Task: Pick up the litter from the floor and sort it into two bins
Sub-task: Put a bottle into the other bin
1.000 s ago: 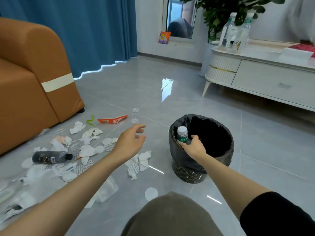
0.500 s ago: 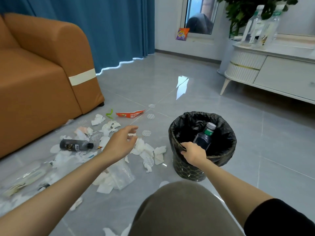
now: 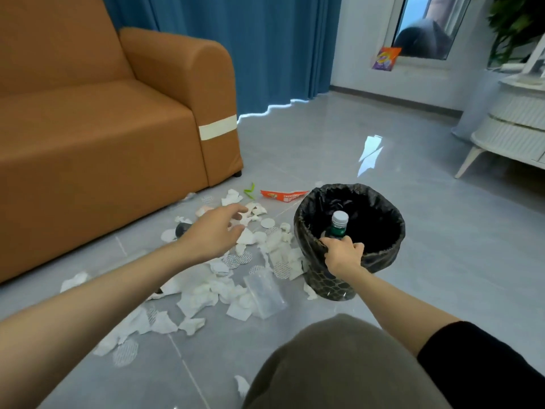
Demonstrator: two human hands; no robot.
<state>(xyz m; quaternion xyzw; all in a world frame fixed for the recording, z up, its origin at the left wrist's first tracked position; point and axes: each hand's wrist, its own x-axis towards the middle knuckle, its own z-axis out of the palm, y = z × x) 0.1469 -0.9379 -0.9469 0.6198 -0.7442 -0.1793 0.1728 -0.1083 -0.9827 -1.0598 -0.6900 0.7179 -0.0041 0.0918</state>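
One round bin (image 3: 333, 287), crinkly blk liner (image 3: 306, 219); crumpled paper (image 3: 200, 299) beside.

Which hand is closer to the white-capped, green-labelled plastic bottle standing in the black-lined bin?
Right. The right hand grips the black-lined bin at its near rim, directly beside the white-capped bottle. The left hand hangs open over the white paper scraps, well to the bin's left.

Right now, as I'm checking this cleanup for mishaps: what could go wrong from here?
1. The right hand grips the bin by its near rim only; a pull could tip it and spill the bottle inside.
2. The open left hand hovers over paper scraps with a clear plastic bag among them; one grab may mix types.
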